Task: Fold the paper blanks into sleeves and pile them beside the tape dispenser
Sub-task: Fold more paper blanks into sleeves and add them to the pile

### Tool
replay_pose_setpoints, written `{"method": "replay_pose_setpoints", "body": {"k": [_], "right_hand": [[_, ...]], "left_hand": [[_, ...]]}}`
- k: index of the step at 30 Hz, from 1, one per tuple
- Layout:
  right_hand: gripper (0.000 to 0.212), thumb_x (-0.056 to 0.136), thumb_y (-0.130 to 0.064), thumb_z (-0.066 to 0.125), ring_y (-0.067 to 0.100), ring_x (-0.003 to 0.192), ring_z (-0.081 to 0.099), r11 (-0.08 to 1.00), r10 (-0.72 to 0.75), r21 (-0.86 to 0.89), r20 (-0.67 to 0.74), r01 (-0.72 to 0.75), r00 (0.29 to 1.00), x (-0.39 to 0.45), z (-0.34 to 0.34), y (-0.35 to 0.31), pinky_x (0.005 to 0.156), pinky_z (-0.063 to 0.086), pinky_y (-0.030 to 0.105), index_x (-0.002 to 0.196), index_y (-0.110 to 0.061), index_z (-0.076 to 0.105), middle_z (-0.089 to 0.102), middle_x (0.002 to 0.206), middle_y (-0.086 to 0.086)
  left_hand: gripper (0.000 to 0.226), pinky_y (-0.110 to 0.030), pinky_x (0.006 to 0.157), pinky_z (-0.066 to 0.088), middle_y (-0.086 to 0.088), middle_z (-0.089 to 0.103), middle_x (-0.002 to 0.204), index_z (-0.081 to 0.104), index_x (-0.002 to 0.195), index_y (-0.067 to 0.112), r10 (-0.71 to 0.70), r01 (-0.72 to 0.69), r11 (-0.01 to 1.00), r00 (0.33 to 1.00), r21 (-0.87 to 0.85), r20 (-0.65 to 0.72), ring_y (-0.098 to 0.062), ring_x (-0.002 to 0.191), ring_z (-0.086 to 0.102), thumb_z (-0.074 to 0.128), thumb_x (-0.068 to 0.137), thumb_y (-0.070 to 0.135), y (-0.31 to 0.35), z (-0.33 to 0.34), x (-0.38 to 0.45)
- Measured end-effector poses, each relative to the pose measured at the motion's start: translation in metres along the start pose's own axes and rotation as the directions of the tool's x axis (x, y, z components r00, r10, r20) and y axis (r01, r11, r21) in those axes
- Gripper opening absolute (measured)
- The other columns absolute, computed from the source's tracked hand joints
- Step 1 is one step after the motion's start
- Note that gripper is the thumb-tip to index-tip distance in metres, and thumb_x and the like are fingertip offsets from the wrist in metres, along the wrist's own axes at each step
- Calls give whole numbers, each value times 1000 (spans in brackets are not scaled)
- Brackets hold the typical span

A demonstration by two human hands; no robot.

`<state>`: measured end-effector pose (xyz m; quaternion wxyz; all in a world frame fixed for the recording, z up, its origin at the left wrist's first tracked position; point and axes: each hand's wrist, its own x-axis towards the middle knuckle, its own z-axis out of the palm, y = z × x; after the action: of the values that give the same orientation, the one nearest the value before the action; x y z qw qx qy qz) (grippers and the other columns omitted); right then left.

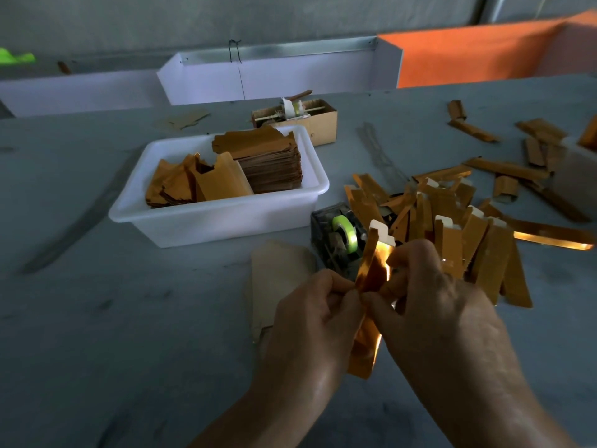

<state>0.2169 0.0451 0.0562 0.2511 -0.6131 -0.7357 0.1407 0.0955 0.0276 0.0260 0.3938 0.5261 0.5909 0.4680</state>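
Note:
Both hands hold one shiny gold paper blank (pixel 371 273) upright in front of me, partly folded lengthwise. My left hand (pixel 310 318) pinches its left edge, and my right hand (pixel 433 299) grips its right side, fingers curled round it. Just behind the blank stands a clear tape dispenser (pixel 336 237) with a green roll. To the dispenser's right lies a pile of folded gold sleeves (pixel 452 215). A white tub (pixel 206 218) at the left holds a stack of flat blanks (pixel 268 160).
A flat brown sheet (pixel 277 273) lies under my left hand. A small cardboard box (pixel 310 119) sits behind the tub. Loose sleeves (pixel 504 169) are scattered at the far right. White and orange boards (pixel 290 76) line the table's back.

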Motion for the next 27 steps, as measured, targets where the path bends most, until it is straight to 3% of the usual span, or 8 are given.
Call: {"method": "replay_pose_setpoints", "body": {"k": [4,9,15,18,20,22,24,27], "right_hand": [[53,57,-76,37,2,54,52,1000,11,9,1,-11,1000,3,-2,9,48,45,22,89,-34,35,50,62,-12],[42,49,-67,48,-7,71,60,911,29,403,152,-89,988,7,7,16,54,45,7,80,-38,50,62,72,-15],[9,79,-26,65,-12,77,59,773,39,612,217,-167,975,6,15,18,65,39,14,83,-33,62,66,82,-26],[16,84,-18,60,-3,78,62,740,34,650,222,-174,975,7,14,20,68,42,18,84,-34,63,69,81,-17],[15,83,-20,59,9,78,64,727,62,666,179,-167,982,11,8,21,69,46,22,84,-34,63,69,81,-5],[16,84,-23,58,11,75,64,767,99,630,71,-122,993,19,1,29,66,47,25,81,-38,60,65,77,-1],[15,87,-24,57,2,65,60,883,97,468,-84,-47,992,34,-5,41,54,40,19,82,-38,60,60,68,-6],[14,91,-22,56,6,53,52,976,129,197,-206,-88,970,60,-7,62,47,30,19,104,-20,63,55,66,-6]], "left_hand": [[13,-19,48,49,6,70,69,62,81,22,14,-13,1000,999,24,-38,-8,59,66,55,91,27,2,-8,-1],[14,-40,61,58,-3,69,75,65,85,22,-2,2,999,1000,38,-10,-18,68,67,56,91,30,7,-11,-1],[14,-41,63,59,-7,70,77,66,89,20,-67,69,997,995,-24,73,-21,67,67,54,95,26,4,-18,0],[12,-30,55,56,-6,73,81,62,100,22,-172,197,971,969,-136,175,-19,71,72,52,96,27,6,-20,3],[12,-26,49,53,-1,75,81,58,103,23,-191,212,969,968,-128,161,-16,71,73,52,95,31,4,-25,6],[14,-30,53,54,4,73,76,58,97,22,-57,68,974,997,216,-55,-11,70,70,55,93,35,-6,-37,15],[21,-32,68,52,10,66,81,56,97,23,89,52,794,976,605,-201,-10,78,64,55,90,44,-19,-53,28],[43,-32,75,46,7,53,98,51,107,19,-71,233,707,963,667,-262,-16,93,56,57,85,56,-38,-71,45]]}}
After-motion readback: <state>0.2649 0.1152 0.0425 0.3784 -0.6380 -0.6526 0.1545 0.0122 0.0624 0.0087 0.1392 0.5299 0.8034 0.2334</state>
